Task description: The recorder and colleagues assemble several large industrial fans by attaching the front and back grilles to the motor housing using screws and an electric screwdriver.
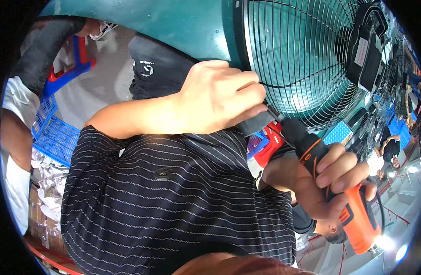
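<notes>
My right hand (338, 183) is wrapped round an orange and black power screwdriver (359, 220). The driver's black nose points up and left, and its bit ends close to the lower rim of a black wire fan guard (306, 59). Beside that tip, my left hand (224, 96) is closed, with its fingers curled at a dark grey flat piece (257, 123) by the guard's edge. Whether that piece is fixed to the fan is hidden by my fingers. On the guard's far right sits a black fan housing (367, 48) with a pale label.
The fan rests on a green tabletop (192, 23). To the left stand a blue and red stool (68, 75) and a blue plastic crate (57, 135). A person's arm and white garment (18, 160) are at the left edge. More fan guards and other people appear at far right.
</notes>
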Demonstrator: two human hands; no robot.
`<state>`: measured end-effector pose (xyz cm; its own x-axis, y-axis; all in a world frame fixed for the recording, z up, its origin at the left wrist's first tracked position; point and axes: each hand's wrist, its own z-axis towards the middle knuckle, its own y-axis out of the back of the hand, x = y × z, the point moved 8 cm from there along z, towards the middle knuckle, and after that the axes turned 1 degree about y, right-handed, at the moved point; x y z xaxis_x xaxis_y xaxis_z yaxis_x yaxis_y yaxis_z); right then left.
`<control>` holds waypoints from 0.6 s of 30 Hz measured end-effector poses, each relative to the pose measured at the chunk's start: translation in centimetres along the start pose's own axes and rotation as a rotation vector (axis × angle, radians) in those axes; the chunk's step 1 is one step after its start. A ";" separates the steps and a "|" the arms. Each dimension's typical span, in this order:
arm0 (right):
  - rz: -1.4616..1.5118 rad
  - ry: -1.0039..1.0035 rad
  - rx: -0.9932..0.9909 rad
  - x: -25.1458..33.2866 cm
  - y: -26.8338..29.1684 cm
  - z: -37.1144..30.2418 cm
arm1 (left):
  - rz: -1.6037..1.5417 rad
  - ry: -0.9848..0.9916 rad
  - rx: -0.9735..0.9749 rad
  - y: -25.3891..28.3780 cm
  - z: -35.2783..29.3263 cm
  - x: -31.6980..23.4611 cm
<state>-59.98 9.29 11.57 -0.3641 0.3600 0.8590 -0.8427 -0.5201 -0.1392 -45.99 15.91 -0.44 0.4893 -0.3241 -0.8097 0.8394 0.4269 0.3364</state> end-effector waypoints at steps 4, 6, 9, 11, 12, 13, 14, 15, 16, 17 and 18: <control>0.011 0.011 -0.008 0.4 0.6 -1.1 | 0.052 -0.006 0.081 -0.7 -0.2 0.0; 0.018 0.022 -0.004 0.4 0.7 -1.2 | 0.059 -0.010 0.088 -0.8 -0.2 -0.1; -0.011 0.027 -0.019 0.2 0.7 -0.9 | 0.061 -0.008 0.079 -0.8 -0.2 -0.1; 0.050 0.023 0.027 -0.1 0.2 -0.6 | 0.058 0.007 0.086 -0.8 -0.1 0.0; 0.048 0.026 0.039 0.0 0.0 -0.5 | 0.060 0.007 0.087 -0.8 -0.1 0.0; 0.034 0.022 0.069 -0.1 -0.4 -0.4 | 0.061 0.010 0.099 -0.9 -0.1 0.1; 0.032 0.012 0.091 -0.2 -0.7 -0.4 | 0.063 0.014 0.111 -1.0 -0.1 0.1; 0.020 0.017 0.098 -0.2 -0.9 -0.4 | 0.063 0.015 0.112 -1.1 -0.1 0.1; 0.015 0.018 0.119 -0.3 -1.2 -0.3 | 0.065 0.017 0.095 -1.0 -0.1 0.1; 0.012 0.018 0.141 -0.3 -1.4 -0.3 | 0.068 0.020 0.077 -0.9 0.0 0.1; 0.012 0.018 0.141 -0.5 -1.5 -0.2 | 0.068 0.020 0.077 -0.9 0.0 0.1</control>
<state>-58.65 10.01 11.30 -0.3823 0.3664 0.8483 -0.7746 -0.6276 -0.0780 -46.69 15.53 -0.82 0.5419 -0.2792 -0.7927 0.8202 0.3814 0.4263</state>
